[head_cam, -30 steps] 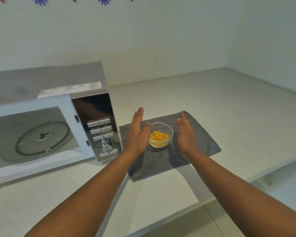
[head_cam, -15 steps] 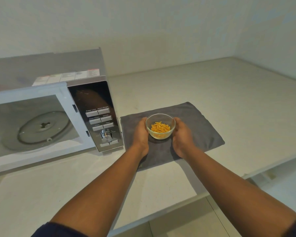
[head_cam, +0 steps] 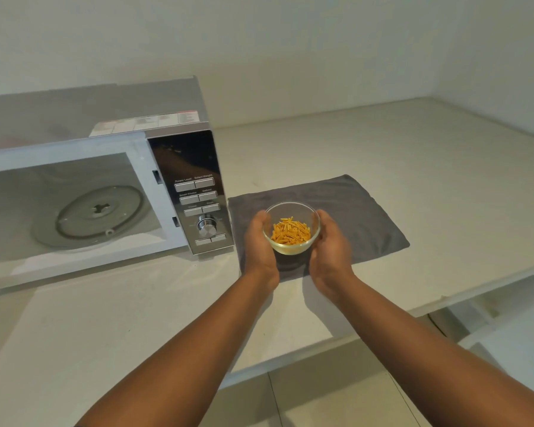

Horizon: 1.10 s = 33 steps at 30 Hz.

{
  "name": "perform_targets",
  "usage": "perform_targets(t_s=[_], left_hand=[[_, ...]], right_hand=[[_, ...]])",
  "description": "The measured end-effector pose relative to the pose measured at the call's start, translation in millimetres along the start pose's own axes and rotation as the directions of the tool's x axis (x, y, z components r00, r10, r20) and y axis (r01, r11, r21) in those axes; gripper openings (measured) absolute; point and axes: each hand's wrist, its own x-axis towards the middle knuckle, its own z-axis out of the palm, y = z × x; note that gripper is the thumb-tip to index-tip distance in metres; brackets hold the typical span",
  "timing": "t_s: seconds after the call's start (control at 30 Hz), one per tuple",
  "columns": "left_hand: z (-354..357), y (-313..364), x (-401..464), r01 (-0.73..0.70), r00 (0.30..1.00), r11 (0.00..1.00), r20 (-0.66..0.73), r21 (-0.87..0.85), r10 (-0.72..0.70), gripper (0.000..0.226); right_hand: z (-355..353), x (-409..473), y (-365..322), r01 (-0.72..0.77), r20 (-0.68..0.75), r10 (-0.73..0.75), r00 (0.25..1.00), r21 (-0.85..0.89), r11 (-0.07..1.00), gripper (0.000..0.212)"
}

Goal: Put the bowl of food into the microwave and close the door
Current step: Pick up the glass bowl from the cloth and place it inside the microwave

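A small clear glass bowl (head_cam: 291, 231) holds orange strips of food. My left hand (head_cam: 259, 243) cups its left side and my right hand (head_cam: 330, 251) cups its right side, so both grip it. The bowl seems lifted a little above the grey cloth (head_cam: 352, 211), with a shadow under it. To the left stands the microwave (head_cam: 185, 158) with its cavity open; the glass turntable (head_cam: 99, 215) lies bare inside. The door itself is out of view except perhaps a sliver at the far left edge.
The microwave's control panel (head_cam: 199, 204) with buttons and a knob stands between the cavity and the bowl. The pale counter (head_cam: 383, 149) runs back to the walls and into a corner on the right. Its front edge (head_cam: 290, 355) drops to a tiled floor.
My hands, apart beside the bowl a second ago, closed on its sides. The bowl has since risen slightly off the cloth and come a bit nearer to me.
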Motion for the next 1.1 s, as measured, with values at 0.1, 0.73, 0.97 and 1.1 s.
perform_targets(t_s=[0.1,0.73,0.97,1.1], left_hand=[[-12.9,-2.5,-17.2,-0.004,1.000,1.000,-0.008,-0.028,0.003,0.055],[-154.6,38.8,-71.3,-0.321,0.877,0.943,-0.404,-0.091,0.260,0.020],[-200.0,85.5,-71.4,-0.379,0.825,0.922,-0.484,-0.086,0.294,0.032],[-224.8,119.2,-56.8,-0.412,0.816,0.909,-0.473,-0.072,0.332,0.026]], right_hand=[[4.4,-17.7,9.8,0.007,0.005,-0.008,1.000,0.013,1.000,0.040],[94.8,-121.1,105.8,-0.053,0.321,0.078,0.944,-0.087,0.995,0.040],[155.9,-127.4,125.3,-0.040,0.418,0.111,0.902,-0.175,0.984,0.041],[198.7,-117.6,129.8,-0.051,0.466,0.138,0.874,-0.195,0.979,0.051]])
